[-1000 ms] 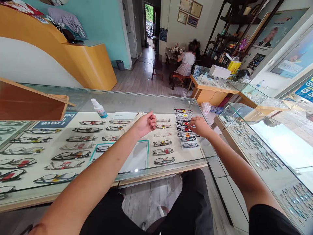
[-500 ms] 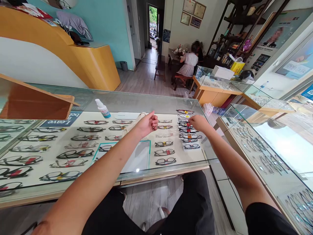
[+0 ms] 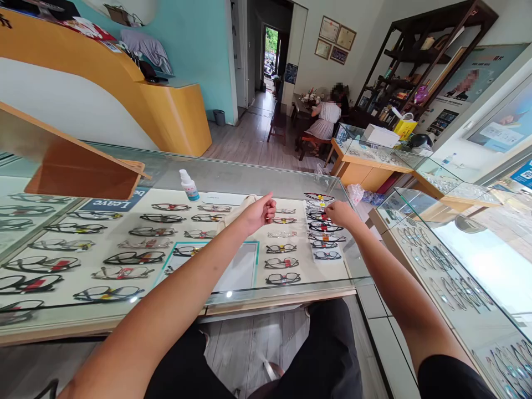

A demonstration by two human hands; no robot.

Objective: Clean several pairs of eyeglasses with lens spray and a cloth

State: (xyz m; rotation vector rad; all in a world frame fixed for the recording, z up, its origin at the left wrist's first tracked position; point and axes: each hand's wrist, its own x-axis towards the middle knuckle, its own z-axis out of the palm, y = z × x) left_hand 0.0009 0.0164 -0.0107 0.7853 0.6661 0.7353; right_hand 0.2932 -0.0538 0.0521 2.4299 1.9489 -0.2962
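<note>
My right hand (image 3: 339, 214) is closed, its fingertips pinched at a pair of dark eyeglasses (image 3: 319, 216) in the right-hand column. That column of several glasses rests on a white strip (image 3: 328, 257), some with red or yellow tags. My left hand (image 3: 262, 211) hovers over the glass counter with its fingers curled in; whatever may be inside is hidden. Beside the left wrist lies a beige cloth (image 3: 235, 212). Below and right of that hand runs another column of glasses, with a black-framed pair (image 3: 282, 279) nearest me.
A white spray bottle (image 3: 189, 185) stands on the glass counter (image 3: 257, 172). A teal-edged white tray (image 3: 238, 267) lies partly behind my left forearm. At left is a wooden-backed mirror or stand (image 3: 83, 172). Another glass case (image 3: 415, 249) adjoins at right. Two people sit at the back table.
The view has shifted slightly, so the counter and room sit a little differently in it. Both hands keep nearly the same places and poses.
</note>
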